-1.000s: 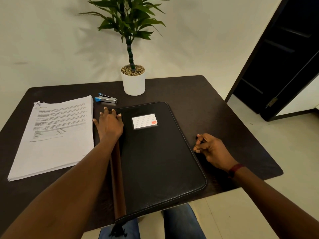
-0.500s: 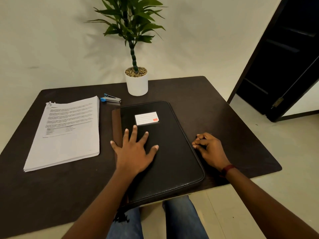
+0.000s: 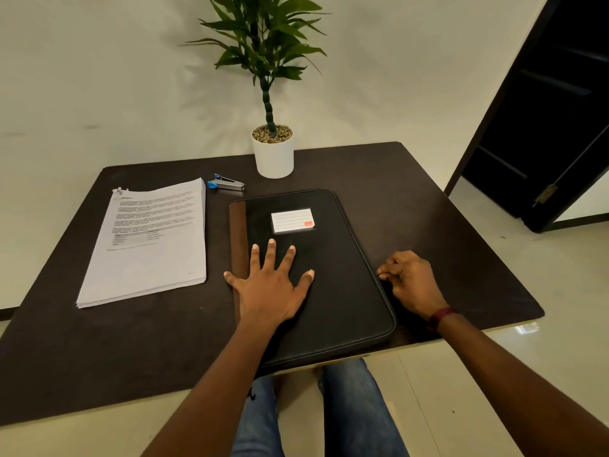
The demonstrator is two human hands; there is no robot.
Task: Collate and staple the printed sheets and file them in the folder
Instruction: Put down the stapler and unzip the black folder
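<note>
A closed black folder [image 3: 342, 291] with a brown spine and a white label lies at the table's front middle. My left hand [image 3: 268, 285] lies flat on its cover, fingers spread, near the spine. My right hand [image 3: 408, 282] sits at the folder's right edge, fingers curled, with the tips pinching that edge. A stack of printed sheets [image 3: 148, 245] lies to the left of the folder, a fastening at its top left corner. Behind the sheets, close to the folder's far left corner, is a small blue and silver stapler [image 3: 226, 184].
A white pot with a green plant [image 3: 273, 153] stands at the back of the dark table [image 3: 428, 199], just beyond the folder. The folder's front edge overhangs the table's near edge above my knees. A dark open doorway [image 3: 553, 127] is at the right.
My left hand moved from the folder's far left corner down onto the middle of the cover and spread flat. My right hand stayed at the right edge.
</note>
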